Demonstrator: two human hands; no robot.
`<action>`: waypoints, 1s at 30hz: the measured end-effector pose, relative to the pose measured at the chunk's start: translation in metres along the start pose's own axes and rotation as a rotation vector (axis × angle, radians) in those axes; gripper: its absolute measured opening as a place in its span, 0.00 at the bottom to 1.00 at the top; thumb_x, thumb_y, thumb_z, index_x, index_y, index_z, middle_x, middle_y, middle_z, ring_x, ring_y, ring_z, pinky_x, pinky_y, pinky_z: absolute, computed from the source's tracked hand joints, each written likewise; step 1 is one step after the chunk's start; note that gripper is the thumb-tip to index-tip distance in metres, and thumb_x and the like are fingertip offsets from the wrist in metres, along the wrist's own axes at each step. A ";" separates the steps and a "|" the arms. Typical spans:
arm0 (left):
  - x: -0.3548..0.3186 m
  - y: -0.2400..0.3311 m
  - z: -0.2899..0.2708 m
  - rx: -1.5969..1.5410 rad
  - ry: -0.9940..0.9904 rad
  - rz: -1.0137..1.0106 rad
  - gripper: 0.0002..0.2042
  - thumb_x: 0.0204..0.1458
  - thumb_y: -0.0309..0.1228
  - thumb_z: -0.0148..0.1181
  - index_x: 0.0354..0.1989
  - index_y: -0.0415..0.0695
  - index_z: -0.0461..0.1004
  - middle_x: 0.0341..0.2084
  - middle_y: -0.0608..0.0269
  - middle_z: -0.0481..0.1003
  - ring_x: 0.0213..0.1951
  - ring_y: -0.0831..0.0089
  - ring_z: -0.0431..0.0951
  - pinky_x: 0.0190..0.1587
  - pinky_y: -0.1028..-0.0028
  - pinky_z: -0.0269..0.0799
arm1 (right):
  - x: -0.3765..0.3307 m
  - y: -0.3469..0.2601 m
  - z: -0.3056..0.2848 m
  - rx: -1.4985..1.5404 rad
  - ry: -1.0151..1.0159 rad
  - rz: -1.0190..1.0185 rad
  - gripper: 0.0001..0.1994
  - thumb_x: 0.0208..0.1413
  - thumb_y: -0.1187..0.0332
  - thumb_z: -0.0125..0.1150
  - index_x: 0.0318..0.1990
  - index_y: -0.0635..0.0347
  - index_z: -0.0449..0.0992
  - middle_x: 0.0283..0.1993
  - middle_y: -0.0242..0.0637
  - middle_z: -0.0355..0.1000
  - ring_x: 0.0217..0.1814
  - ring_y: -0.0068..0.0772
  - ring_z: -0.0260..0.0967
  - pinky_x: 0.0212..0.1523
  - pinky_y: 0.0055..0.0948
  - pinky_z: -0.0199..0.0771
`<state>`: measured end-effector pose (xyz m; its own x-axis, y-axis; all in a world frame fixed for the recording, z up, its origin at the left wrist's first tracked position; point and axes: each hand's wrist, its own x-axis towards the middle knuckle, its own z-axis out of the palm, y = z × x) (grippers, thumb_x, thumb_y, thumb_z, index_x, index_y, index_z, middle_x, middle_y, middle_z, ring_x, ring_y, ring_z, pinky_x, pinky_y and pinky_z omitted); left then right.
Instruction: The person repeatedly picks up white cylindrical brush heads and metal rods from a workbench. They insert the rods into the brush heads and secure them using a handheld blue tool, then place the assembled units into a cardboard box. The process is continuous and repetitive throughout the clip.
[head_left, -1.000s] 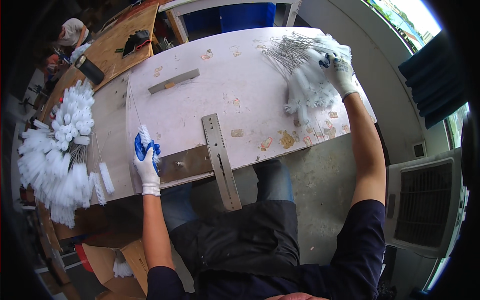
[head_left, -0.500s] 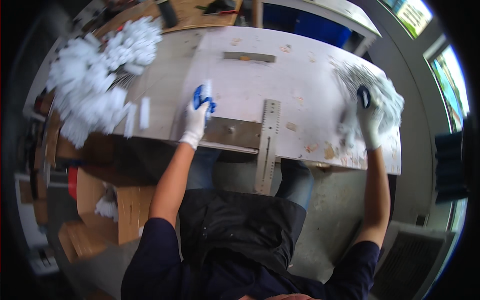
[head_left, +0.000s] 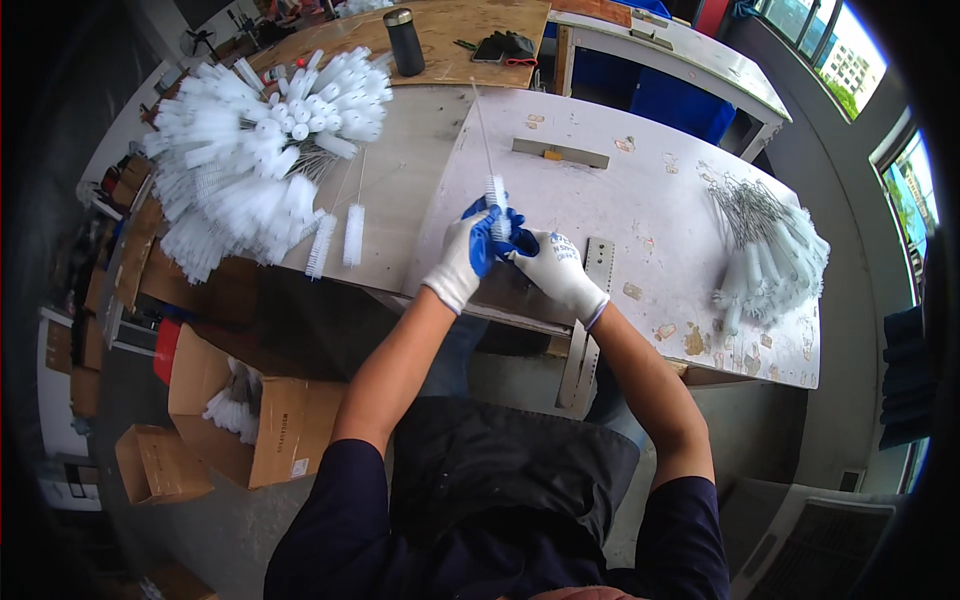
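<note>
both hands (head_left: 505,250) now together on brush (head_left: 495,195), brush pile (head_left: 255,160) left, another (head_left: 775,255) right

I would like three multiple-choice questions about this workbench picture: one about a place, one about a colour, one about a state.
1. Where does the big pile of white brushes lie?
A. to the person's left
B. on the floor
C. in the person's lap

2. What colour are the palms of the gloves?
A. red
B. blue
C. yellow

3. What are the hands doing?
A. resting flat, apart
B. hanging at the sides
C. together on one brush

Answers:
1 A, it lies on the table's left part.
2 B, blue shows on the left hand and right hand.
3 C, both grip one wire-stemmed brush.
</note>
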<state>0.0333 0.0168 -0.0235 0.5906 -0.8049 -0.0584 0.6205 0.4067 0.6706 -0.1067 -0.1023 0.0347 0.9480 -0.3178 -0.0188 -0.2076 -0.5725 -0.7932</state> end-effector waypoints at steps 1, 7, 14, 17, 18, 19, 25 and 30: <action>0.002 -0.005 0.010 0.001 0.035 0.000 0.17 0.65 0.28 0.50 0.62 0.42 0.66 0.44 0.52 0.78 0.46 0.60 0.81 0.39 0.66 0.80 | 0.003 0.005 -0.003 -0.020 -0.003 -0.014 0.14 0.56 0.61 0.60 0.43 0.59 0.82 0.39 0.51 0.80 0.43 0.52 0.79 0.46 0.44 0.76; -0.002 -0.015 0.031 0.179 0.058 -0.076 0.17 0.64 0.29 0.54 0.60 0.39 0.69 0.44 0.52 0.79 0.42 0.65 0.82 0.40 0.68 0.79 | 0.003 0.034 -0.001 -0.019 0.046 0.045 0.15 0.56 0.59 0.62 0.43 0.61 0.83 0.38 0.53 0.80 0.43 0.52 0.79 0.47 0.42 0.76; 0.034 0.008 0.036 0.552 0.090 -0.114 0.16 0.64 0.29 0.55 0.56 0.34 0.73 0.42 0.53 0.80 0.43 0.64 0.83 0.47 0.67 0.80 | 0.003 0.031 -0.005 0.001 0.044 0.170 0.19 0.60 0.53 0.60 0.41 0.62 0.84 0.36 0.51 0.81 0.40 0.50 0.79 0.46 0.40 0.74; 0.040 0.003 0.024 0.462 0.061 -0.147 0.10 0.58 0.27 0.59 0.46 0.37 0.78 0.35 0.60 0.81 0.34 0.69 0.82 0.38 0.68 0.80 | 0.004 0.034 0.001 0.049 0.044 0.147 0.19 0.60 0.52 0.60 0.38 0.60 0.84 0.31 0.46 0.81 0.36 0.46 0.79 0.43 0.39 0.75; 0.047 0.002 0.006 0.467 0.057 -0.119 0.10 0.58 0.28 0.59 0.45 0.38 0.79 0.36 0.61 0.81 0.33 0.70 0.81 0.38 0.69 0.79 | 0.003 0.024 0.002 0.075 0.024 0.117 0.19 0.60 0.52 0.59 0.37 0.61 0.84 0.31 0.46 0.81 0.36 0.46 0.79 0.43 0.39 0.75; 0.045 -0.003 0.004 0.447 0.074 -0.155 0.10 0.59 0.30 0.59 0.45 0.39 0.80 0.35 0.63 0.81 0.33 0.71 0.81 0.38 0.70 0.79 | 0.000 0.022 -0.002 0.055 -0.010 0.172 0.20 0.60 0.51 0.59 0.37 0.61 0.84 0.31 0.46 0.80 0.36 0.46 0.79 0.43 0.40 0.75; 0.048 -0.005 0.019 0.645 0.047 -0.147 0.16 0.63 0.31 0.54 0.55 0.36 0.75 0.40 0.57 0.80 0.41 0.67 0.81 0.47 0.69 0.79 | 0.000 0.026 -0.005 -0.023 0.050 0.192 0.23 0.60 0.48 0.57 0.37 0.62 0.83 0.34 0.50 0.80 0.40 0.52 0.79 0.46 0.43 0.74; 0.045 0.003 0.023 0.509 -0.043 -0.256 0.16 0.64 0.32 0.54 0.54 0.38 0.77 0.43 0.55 0.79 0.44 0.67 0.80 0.47 0.69 0.79 | 0.000 0.028 -0.001 -0.243 0.022 0.132 0.24 0.62 0.47 0.54 0.36 0.61 0.82 0.36 0.51 0.80 0.43 0.54 0.78 0.47 0.46 0.75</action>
<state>0.0498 -0.0284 -0.0069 0.4258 -0.8716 -0.2428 0.4079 -0.0547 0.9114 -0.1127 -0.1189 0.0131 0.9040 -0.4164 -0.0966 -0.3830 -0.6887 -0.6156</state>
